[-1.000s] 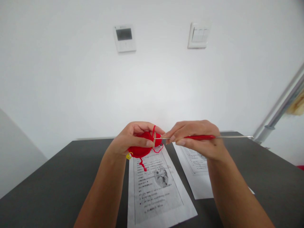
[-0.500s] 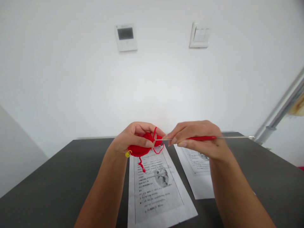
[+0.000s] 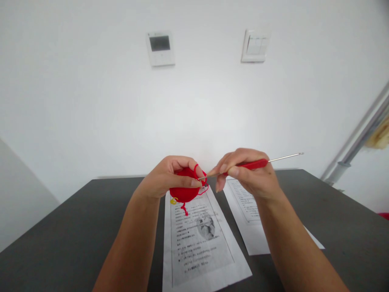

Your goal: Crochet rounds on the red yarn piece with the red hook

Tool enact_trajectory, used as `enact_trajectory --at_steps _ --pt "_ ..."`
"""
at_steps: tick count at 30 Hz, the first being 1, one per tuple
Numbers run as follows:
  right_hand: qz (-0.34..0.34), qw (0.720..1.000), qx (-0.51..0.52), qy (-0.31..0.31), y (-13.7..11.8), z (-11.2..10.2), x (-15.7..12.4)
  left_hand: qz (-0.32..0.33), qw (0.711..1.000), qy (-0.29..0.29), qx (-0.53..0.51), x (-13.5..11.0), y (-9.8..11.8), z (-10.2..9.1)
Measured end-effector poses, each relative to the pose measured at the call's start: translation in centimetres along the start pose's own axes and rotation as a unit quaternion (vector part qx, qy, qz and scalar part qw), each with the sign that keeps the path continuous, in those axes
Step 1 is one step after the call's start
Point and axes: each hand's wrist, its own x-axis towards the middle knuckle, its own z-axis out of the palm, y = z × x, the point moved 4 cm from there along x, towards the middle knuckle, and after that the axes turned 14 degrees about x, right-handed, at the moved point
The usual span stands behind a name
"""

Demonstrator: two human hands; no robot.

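Observation:
My left hand (image 3: 170,176) pinches a round red crochet piece (image 3: 184,194) between thumb and fingers, with red yarn looped over the index finger. A yellow stitch marker (image 3: 173,201) hangs from the piece's lower left edge, and a short red yarn tail (image 3: 184,209) dangles below it. My right hand (image 3: 247,170) grips a double-ended crochet hook (image 3: 254,164) by its red middle. One metal end reaches the crochet piece by my left thumb; the other sticks out to the right, tilted upward. Whether a stitch sits on the hook tip is too small to tell.
On the dark table (image 3: 69,227) lie a printed sheet (image 3: 209,259) under the hands and a second printed sheet (image 3: 258,243), partly covered by my right forearm. A white wall behind carries a panel with a screen (image 3: 161,50) and a light switch (image 3: 255,46).
My right hand has turned the crochet hook so its free end points higher and nearer. The crochet piece has shifted slightly right and turned in my left hand.

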Motion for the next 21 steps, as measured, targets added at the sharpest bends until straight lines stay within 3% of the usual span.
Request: enact_trajectory --at_steps 5,13,21 --pt "-0.004 0.998 0.064 0.024 0.7 0.1 0.6 0.019 1.0 0.013 0.018 0.1 0.1 -0.3" --pt "-0.009 0.992 0.085 0.091 1.5 0.9 1.1 0.001 0.997 0.033 0.071 0.2 0.1 -0.2" --pt "-0.071 0.989 -0.035 0.126 1.6 0.7 0.8 -0.018 0.992 0.071 0.102 0.4 -0.1 -0.1"
